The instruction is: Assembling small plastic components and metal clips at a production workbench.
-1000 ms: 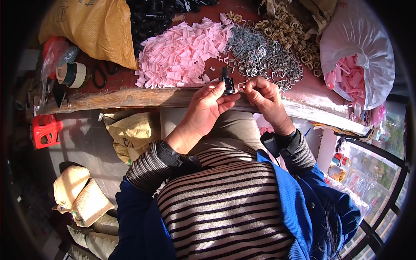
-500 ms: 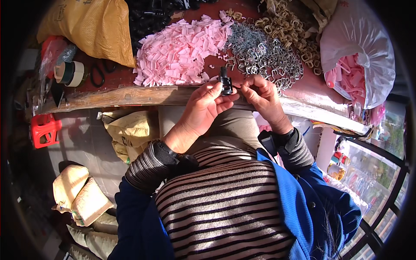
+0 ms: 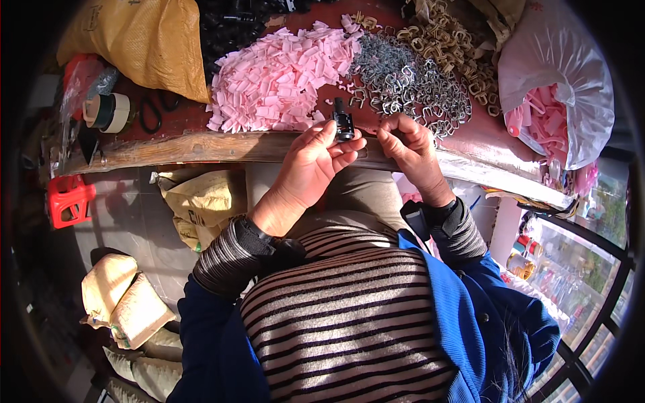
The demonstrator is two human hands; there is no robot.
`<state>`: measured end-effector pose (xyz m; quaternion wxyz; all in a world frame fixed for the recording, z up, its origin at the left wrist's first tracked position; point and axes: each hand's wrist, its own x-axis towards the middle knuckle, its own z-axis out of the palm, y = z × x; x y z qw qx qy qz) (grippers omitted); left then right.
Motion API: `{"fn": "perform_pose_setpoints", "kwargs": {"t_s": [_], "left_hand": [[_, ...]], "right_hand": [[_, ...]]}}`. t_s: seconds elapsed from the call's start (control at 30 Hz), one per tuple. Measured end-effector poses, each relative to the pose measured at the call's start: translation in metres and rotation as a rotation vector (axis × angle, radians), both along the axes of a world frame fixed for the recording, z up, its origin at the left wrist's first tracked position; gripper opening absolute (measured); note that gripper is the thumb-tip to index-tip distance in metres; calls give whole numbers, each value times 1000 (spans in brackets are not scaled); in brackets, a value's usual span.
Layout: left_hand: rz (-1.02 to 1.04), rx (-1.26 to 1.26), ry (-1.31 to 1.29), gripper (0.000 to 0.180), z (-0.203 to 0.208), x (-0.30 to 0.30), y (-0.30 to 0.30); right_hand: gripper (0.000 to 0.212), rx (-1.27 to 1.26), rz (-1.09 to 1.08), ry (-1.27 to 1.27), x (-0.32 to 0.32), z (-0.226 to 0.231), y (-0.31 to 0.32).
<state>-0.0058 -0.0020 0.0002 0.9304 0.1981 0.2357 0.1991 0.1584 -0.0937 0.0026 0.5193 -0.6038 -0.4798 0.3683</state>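
Observation:
A small black plastic part (image 3: 344, 126) with a narrow upright end is gripped between the thumb and fingers of my left hand (image 3: 306, 164), just over the table's front edge. To its right, my right hand (image 3: 418, 158) has its thumb and forefinger pinched together, apart from the black part. Whatever sits in that pinch is too small to make out. Beyond my hands lie a heap of flat pink plastic pieces (image 3: 279, 77), a pile of small grey metal bits (image 3: 379, 60), and silver U-shaped metal pieces (image 3: 420, 94).
Gold-coloured metal loops (image 3: 443, 33) and dark parts (image 3: 232, 27) lie farther back on the red table (image 3: 188, 121). A yellow woven sack (image 3: 144, 47) and tape rolls (image 3: 107, 113) are left; a white bag of pink parts (image 3: 557, 67) is right. A red stool (image 3: 70, 201) stands below.
My left hand has shifted slightly left with the black part, which has turned a little. The gap to my right hand has widened; the right hand has barely moved.

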Motion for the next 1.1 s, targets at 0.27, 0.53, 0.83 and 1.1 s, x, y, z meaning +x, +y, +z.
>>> {"fn": "perform_pose_setpoints", "kwargs": {"t_s": [0.27, 0.53, 0.83, 1.1], "left_hand": [[44, 0, -12, 19, 1, -5, 6], [43, 8, 10, 17, 3, -6, 4], [17, 53, 15, 20, -2, -12, 0], [-7, 64, 12, 16, 3, -6, -2]], "right_hand": [[15, 175, 117, -639, -1, 6, 4], [16, 65, 159, -749, 1, 2, 14], [11, -30, -45, -361, 7, -9, 9], [15, -74, -61, 386, 5, 6, 5]]}}
